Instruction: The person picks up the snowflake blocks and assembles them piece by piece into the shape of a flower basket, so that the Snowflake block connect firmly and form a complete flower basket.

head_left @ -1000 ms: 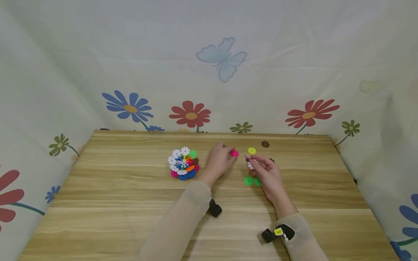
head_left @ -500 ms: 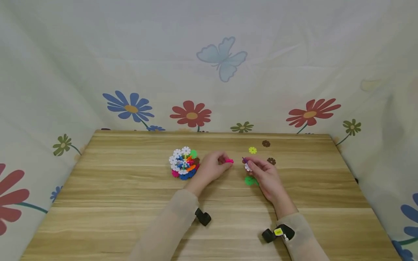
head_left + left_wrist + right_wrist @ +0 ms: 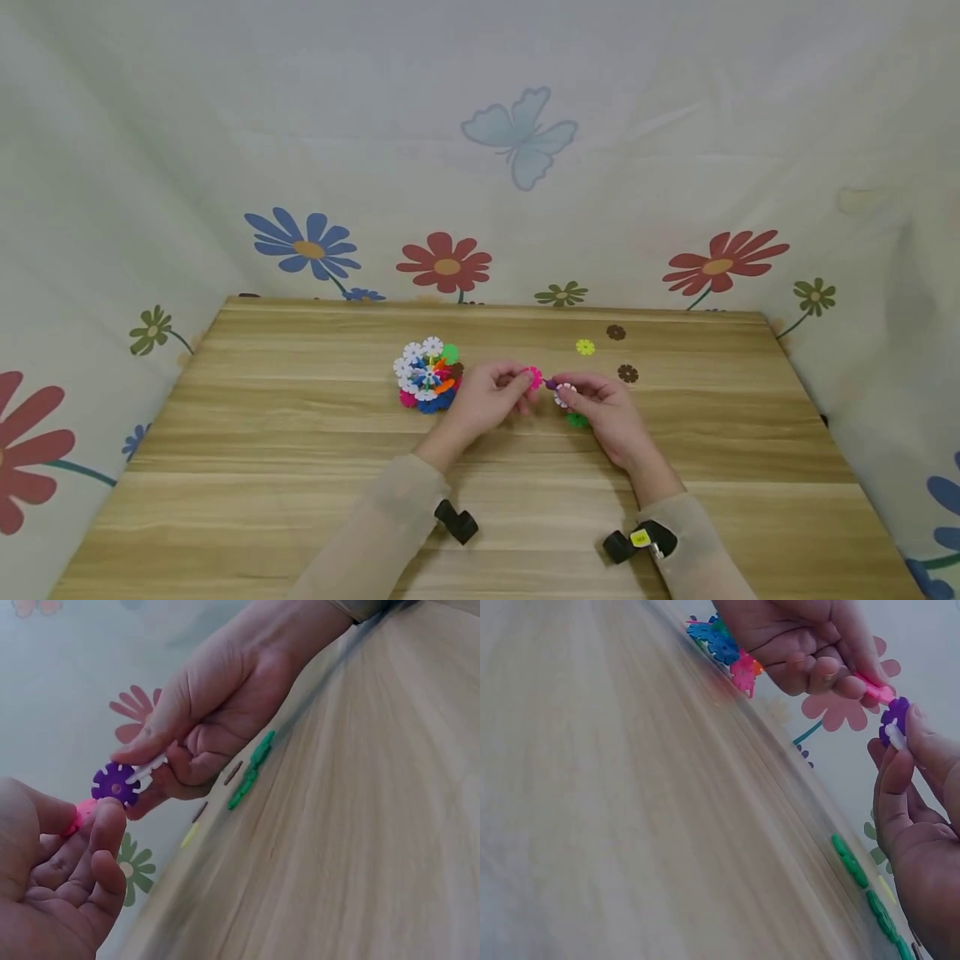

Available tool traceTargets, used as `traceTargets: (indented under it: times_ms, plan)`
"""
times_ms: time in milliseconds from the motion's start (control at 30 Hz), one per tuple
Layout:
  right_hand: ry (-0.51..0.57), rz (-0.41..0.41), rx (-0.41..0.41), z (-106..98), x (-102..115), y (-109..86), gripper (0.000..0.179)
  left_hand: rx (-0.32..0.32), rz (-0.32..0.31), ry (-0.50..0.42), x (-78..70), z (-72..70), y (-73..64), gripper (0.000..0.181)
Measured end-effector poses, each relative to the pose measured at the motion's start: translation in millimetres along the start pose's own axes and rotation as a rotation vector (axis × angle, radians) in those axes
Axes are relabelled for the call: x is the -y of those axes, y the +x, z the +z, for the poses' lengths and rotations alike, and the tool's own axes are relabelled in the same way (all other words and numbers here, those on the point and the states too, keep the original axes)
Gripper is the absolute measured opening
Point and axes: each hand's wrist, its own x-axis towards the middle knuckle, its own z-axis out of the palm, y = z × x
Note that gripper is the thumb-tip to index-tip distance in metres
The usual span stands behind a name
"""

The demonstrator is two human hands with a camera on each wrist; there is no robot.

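Between thumb and fingers my left hand [image 3: 480, 404] pinches a pink snowflake disc [image 3: 535, 377], a flat round notched piece. My right hand [image 3: 618, 421] holds a white snowflake disc [image 3: 564, 397] by its edge, with a purple snowflake disc [image 3: 116, 784] slotted into it at an angle. Both hands are raised over the table and close together. In the right wrist view the pink disc's edge is right at the purple disc's rim. The fingers partly cover the pink and white discs.
Left of my left hand sits a cluster of joined snowflake discs [image 3: 427, 375] in many colours. A yellow disc [image 3: 585, 347] and two brown discs, one farther back [image 3: 616, 332], lie beyond my right hand. Green discs [image 3: 251, 771] lie below it on the wooden table [image 3: 300, 483].
My left hand has picked the pink disc up from the table, drawn it nearer and turned it, bringing it to the purple disc. My right hand has shifted slightly left with its discs.
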Motion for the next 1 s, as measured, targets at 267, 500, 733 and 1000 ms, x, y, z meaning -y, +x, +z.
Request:
traceTargets:
  times_ms: [267,500,733,1000]
  plan:
    - [-0.014,-0.054,-0.003,-1.6,1.5,-3.2,0.042,0.072,0.042,-0.015,14.3,-2.5,0.4,0.019]
    - [0.056,-0.120,-0.042,1.5,1.0,-3.6,0.031,0.103,0.027,-0.089,20.1,3.3,0.2,0.020]
    - [0.083,-0.113,-0.036,-0.1,-0.8,-2.2,0.019,0.049,0.046,-0.128,19.6,8.8,0.2,0.017]
    - [0.051,-0.096,-0.032,-0.9,0.0,-2.9,0.019,0.054,0.047,-0.076,19.8,8.6,0.3,0.014]
